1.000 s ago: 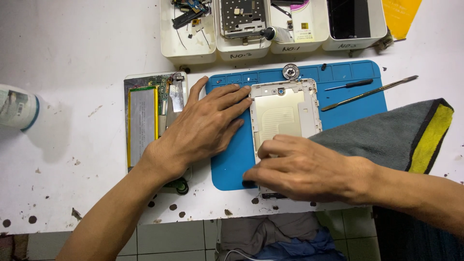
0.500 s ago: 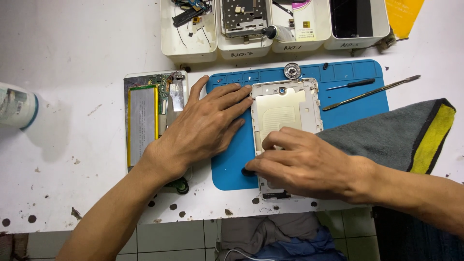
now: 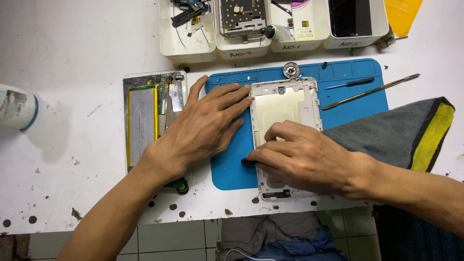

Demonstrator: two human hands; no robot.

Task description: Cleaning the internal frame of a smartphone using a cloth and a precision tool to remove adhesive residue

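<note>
pale gold metal tablet back cover [image 3: 285,108] lay on the blue rubber mat [image 3: 357,104], left hand [image 3: 205,128] spread flat beside it, right hand [image 3: 304,157] pinching a small black tool [image 3: 248,163] at its edge, apparently prying; steady leverage seemed needed next.

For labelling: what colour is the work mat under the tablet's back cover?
Blue rubbery work mat, clearest in the head view.

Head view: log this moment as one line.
left hand flat on blue mat | right hand pressing tablet back cover | opened tablet beside
</note>
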